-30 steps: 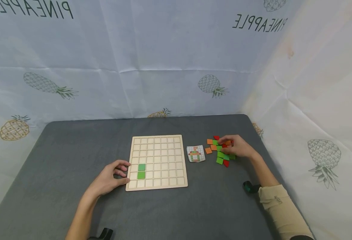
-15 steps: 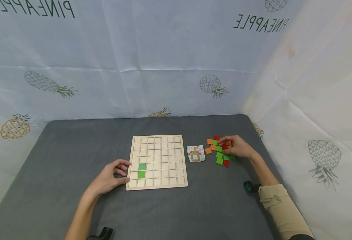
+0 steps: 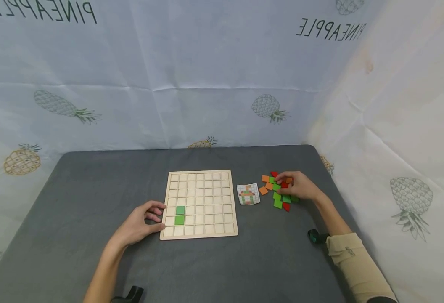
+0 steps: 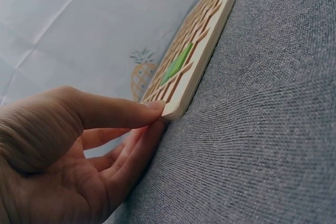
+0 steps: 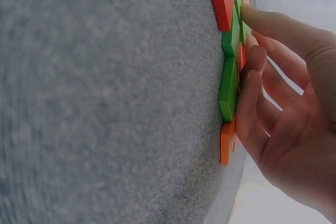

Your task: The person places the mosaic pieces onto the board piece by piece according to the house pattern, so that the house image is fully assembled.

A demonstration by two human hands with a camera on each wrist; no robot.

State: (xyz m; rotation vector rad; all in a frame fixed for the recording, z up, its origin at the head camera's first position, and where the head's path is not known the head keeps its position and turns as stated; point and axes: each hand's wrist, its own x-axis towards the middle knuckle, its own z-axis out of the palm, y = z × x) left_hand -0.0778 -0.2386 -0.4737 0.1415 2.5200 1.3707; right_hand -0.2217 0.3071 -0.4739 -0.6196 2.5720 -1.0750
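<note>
A pale wooden grid board (image 3: 200, 198) lies flat on the table, with two green square tiles (image 3: 179, 220) set in cells near its lower left. My left hand (image 3: 140, 224) touches the board's left edge, its thumb and index fingertips apart along the rim. The left wrist view shows the thumb at the board's corner (image 4: 178, 106). At the right, my right hand (image 3: 299, 185) rests over a loose cluster of green, orange and red tiles (image 3: 278, 203). Its thumb touches a green tile while other fingers lie among the pieces. Part of the cluster is hidden beneath this hand.
A small printed pattern card (image 3: 248, 194) lies between the board and the tiles. Dark grey cloth covers the table (image 3: 222, 269). Behind and to the right hangs a white pineapple-print curtain (image 3: 214, 113). A dark device (image 3: 316, 236) sits at the right wrist.
The right hand's thumb shifts very slightly over the tiles. The left hand stays at the board's edge, and the whole head view drifts a little.
</note>
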